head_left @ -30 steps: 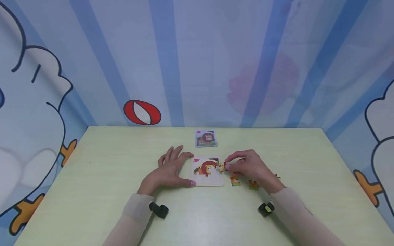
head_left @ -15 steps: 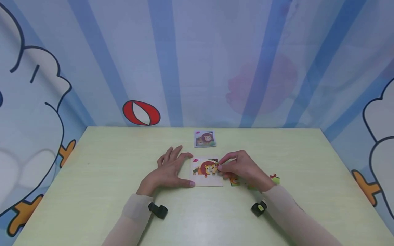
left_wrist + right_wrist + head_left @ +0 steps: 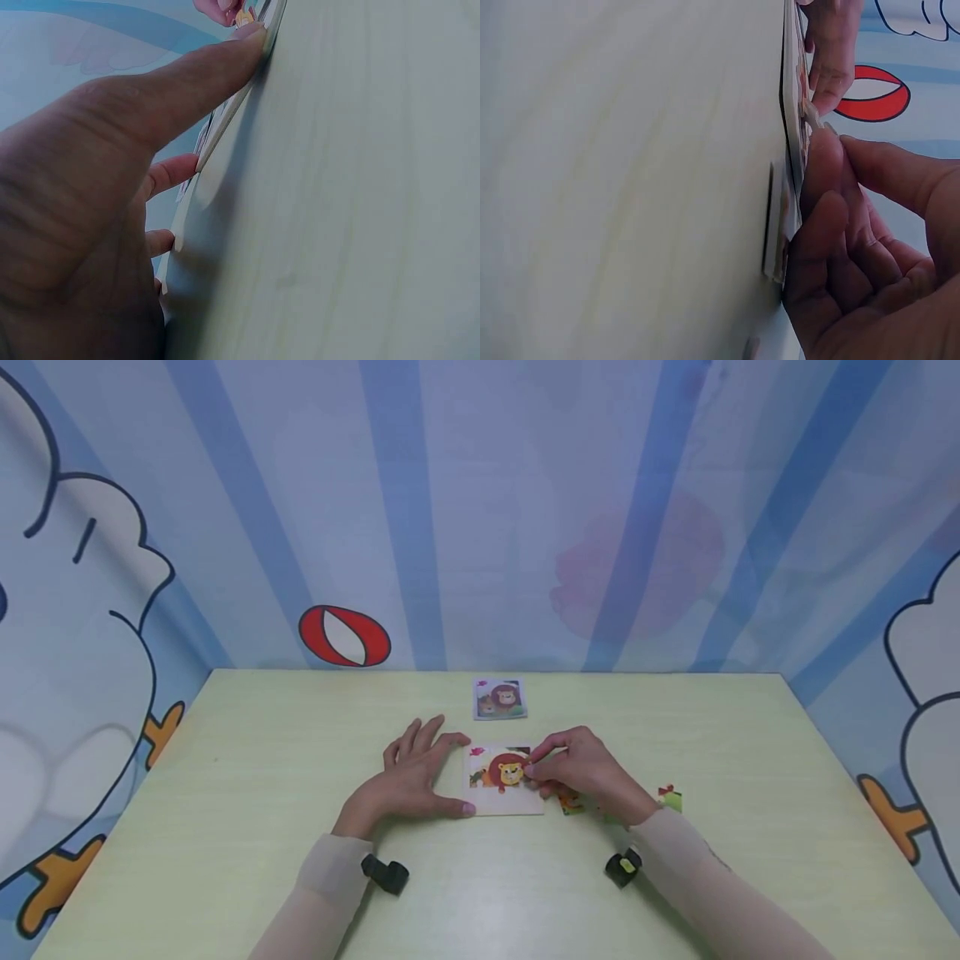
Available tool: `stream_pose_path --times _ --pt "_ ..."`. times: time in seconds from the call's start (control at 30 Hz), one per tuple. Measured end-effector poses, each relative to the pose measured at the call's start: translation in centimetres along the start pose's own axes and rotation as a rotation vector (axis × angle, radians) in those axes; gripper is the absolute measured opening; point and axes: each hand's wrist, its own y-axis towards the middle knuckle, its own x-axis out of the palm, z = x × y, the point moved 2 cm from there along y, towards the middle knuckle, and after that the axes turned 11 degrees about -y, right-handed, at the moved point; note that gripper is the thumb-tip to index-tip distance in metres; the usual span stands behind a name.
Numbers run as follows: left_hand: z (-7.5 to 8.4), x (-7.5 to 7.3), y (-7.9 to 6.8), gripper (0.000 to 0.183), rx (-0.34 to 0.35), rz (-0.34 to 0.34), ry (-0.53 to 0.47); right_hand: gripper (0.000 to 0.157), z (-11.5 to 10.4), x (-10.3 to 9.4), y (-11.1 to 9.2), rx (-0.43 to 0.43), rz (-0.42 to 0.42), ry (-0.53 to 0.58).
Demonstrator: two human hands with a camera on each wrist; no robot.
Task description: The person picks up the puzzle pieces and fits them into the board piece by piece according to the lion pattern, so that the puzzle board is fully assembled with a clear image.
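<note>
A square puzzle board (image 3: 504,804) with a partly filled lion picture lies at the middle of the table; its lower strip is bare. My left hand (image 3: 407,787) is spread along its left side, thumb at the near corner and index finger at the far corner. The left wrist view has the thumb (image 3: 202,79) pressing on the board's edge. Between thumb and fingertips, my right hand (image 3: 587,770) pinches a small puzzle piece (image 3: 812,115), tilted over the right end of the lion's head. Fingers hide most of that piece in the head view.
Beyond the board lies a lion picture card (image 3: 500,699). Loose puzzle pieces lie right of the board: an orange one (image 3: 571,804) by the right hand, a green and red one (image 3: 671,797) farther right. The right forearm partly covers others.
My right hand has moved left with the puzzle piece, from beside the board to over its right part. The left hand keeps its place.
</note>
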Motion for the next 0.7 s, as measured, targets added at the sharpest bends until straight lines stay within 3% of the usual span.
stream_pose_path --times 0.47,0.7 --pt "0.6 -0.2 -0.2 0.097 -0.031 -0.014 0.034 0.011 -1.2 0.3 0.2 -0.026 0.116 -0.333" --pt "0.3 -0.1 -0.2 0.098 0.006 0.002 -0.005 0.009 -1.5 0.4 0.3 -0.030 0.125 -0.395"
